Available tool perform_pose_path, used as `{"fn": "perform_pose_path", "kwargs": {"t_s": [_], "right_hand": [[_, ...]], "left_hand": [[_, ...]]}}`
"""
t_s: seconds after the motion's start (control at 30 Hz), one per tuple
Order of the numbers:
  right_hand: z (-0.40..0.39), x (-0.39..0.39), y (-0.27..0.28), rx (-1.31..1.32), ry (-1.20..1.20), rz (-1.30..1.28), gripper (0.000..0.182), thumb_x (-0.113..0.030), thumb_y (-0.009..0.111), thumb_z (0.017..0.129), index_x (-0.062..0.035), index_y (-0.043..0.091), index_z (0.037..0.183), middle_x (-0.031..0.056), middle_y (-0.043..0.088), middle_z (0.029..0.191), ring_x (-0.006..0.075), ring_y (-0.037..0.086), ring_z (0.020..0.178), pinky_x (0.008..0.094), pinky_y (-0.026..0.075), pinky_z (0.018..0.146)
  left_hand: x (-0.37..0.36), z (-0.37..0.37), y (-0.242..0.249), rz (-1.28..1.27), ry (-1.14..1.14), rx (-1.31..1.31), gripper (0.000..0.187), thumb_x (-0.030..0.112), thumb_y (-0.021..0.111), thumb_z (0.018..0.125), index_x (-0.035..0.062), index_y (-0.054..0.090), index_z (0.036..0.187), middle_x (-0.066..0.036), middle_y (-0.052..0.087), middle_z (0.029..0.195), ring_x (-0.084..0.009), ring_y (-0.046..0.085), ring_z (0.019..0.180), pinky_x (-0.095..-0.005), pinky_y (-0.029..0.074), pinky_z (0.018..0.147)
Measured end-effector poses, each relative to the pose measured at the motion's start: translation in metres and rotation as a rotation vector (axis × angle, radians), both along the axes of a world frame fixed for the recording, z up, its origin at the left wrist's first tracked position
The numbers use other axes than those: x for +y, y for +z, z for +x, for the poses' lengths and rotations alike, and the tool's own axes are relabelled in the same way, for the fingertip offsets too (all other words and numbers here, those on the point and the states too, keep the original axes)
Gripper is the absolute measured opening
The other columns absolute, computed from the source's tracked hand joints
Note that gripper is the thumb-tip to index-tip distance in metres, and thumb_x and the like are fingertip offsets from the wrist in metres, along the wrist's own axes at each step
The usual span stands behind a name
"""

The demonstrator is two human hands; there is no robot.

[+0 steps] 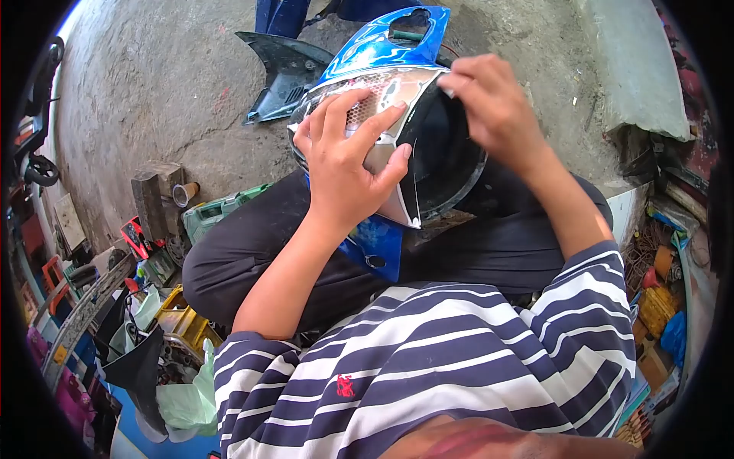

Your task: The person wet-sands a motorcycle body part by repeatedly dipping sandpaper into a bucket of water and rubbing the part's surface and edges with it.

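Observation:
A glossy blue plastic panel (375,53), which looks like a motorcycle fairing, rests across my lap. Its middle carries a pale strip (386,88) with a honeycomb pattern and a white border. My left hand (344,153) lies on this strip with fingers spread, pressing on its surface. At the strip's upper right corner, the fingertips of my right hand (493,107) are pinched together; a small whitish bit shows at them, too small to name. Under the panel is a round black object (447,157), partly covered. A lower blue piece (378,249) sticks out over my crossed legs.
A dark plastic panel (287,73) lies on the concrete floor ahead. To the left are a wooden block (158,203), a cup (185,194), a green case (218,214) and a yellow crate (187,321). Clutter including a blue bag (673,336) sits at the right.

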State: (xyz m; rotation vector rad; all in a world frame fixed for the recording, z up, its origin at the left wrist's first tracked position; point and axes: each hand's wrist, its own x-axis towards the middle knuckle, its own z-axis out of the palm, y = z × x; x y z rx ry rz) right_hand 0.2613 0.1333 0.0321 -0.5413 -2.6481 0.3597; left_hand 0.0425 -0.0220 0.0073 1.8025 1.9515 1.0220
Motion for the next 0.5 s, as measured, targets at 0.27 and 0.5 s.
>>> {"fn": "perform_pose_path", "kwargs": {"t_s": [0.27, 0.5], "right_hand": [[0.006, 0.009, 0.002, -0.032, -0.033, -0.015, 0.033, 0.005, 0.068, 0.086, -0.0008, 0.075, 0.118, 0.0152, 0.071, 0.122, 0.038, 0.066, 0.121, 0.0485, 0.052, 0.108], [-0.002, -0.003, 0.002, -0.001, -0.042, -0.007, 0.029, 0.002, 0.067, 0.087, 0.0, 0.074, 0.115, 0.0161, 0.072, 0.121, 0.0386, 0.066, 0.117, 0.0475, 0.052, 0.104]], "left_hand": [[-0.001, 0.0, 0.0, 0.02, 0.001, 0.004, 0.049, 0.035, 0.086, 0.081, 0.0279, 0.084, 0.13, -0.008, 0.064, 0.145, -0.0326, 0.055, 0.142, -0.054, 0.03, 0.119], [0.0, 0.002, 0.001, 0.007, 0.01, 0.003, 0.049, 0.033, 0.086, 0.081, 0.0275, 0.084, 0.129, -0.008, 0.064, 0.145, -0.0327, 0.055, 0.141, -0.0543, 0.03, 0.119]]}}
